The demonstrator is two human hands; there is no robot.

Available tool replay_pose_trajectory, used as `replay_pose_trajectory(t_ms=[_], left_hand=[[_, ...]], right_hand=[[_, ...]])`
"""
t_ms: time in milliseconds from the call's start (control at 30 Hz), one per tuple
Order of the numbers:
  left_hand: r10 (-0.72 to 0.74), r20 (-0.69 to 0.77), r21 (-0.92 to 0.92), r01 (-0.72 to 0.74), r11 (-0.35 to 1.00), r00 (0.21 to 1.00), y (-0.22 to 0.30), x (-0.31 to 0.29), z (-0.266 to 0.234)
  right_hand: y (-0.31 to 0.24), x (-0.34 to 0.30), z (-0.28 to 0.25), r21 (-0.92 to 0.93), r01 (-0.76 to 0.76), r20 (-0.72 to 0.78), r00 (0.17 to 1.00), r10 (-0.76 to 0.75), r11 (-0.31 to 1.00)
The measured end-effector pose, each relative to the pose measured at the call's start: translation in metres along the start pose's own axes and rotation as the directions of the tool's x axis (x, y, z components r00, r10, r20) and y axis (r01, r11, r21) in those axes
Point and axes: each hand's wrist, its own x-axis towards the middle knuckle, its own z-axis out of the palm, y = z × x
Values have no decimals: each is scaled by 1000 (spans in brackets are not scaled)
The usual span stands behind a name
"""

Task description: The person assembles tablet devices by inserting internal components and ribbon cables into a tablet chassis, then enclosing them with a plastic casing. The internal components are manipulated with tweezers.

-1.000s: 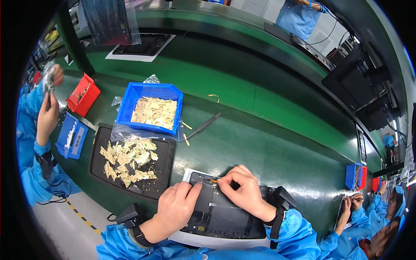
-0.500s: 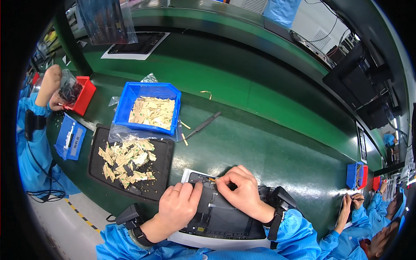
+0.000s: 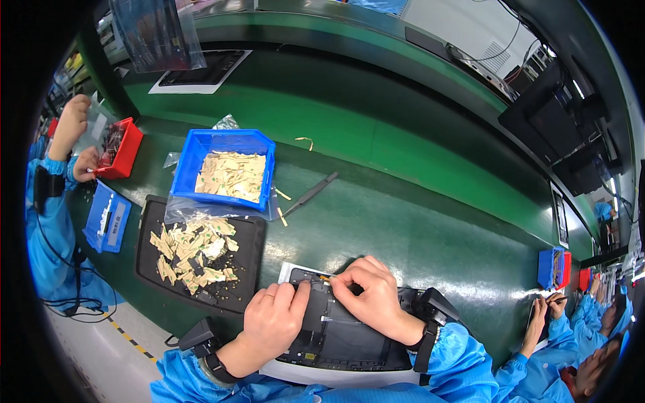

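Note:
A flat black device housing (image 3: 356, 341) with inner frames and small fittings lies on a white sheet in front of me. My left hand (image 3: 274, 317) rests on its left part, fingers laid on the surface and the index fingertip near the upper edge. Thumb and index finger of my right hand (image 3: 371, 293) are pinched together at the housing's top edge. Whatever lies between them is too small to name. Just left of that pinch, a small orange strip (image 3: 324, 277) shows on the housing.
Left of the housing, a black tray (image 3: 149, 252) carries torn tan adhesive pieces. Behind it stands a blue bin (image 3: 225, 196) of similar pieces, with tweezers (image 3: 310, 193) to its right. A co-worker's hands work by a red bin (image 3: 127, 153) at far left. Other people sit at right.
My view has shifted slightly. Both hands keep nearly the same places on the housing, the right one still pinching at the top edge. The co-worker's hands at left have moved beside the bag.

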Motion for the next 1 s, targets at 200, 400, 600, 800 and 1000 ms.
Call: replay_pose_trajectory(t_ms=[200,400,600,800,1000], left_hand=[[-3,3,-4,3,1000,1000,0,0,-1],[-36,29,-34,37,999,999,2,2,-3],[-37,33,-29,38,999,999,2,1,-3],[-30,41,-24,31,999,999,2,2,-2],[-20,47,-7,20,1000,999,2,2,-2]], right_hand=[[0,-1,1,-19,-10,8,1000,10,1000],[0,-1,1,-32,-18,11,1000,18,999],[-1,0,1,-41,7,6,1000,-7,999],[0,-1,1,-44,3,10,1000,-3,999],[0,0,1,-60,5,11,1000,-5,998]])
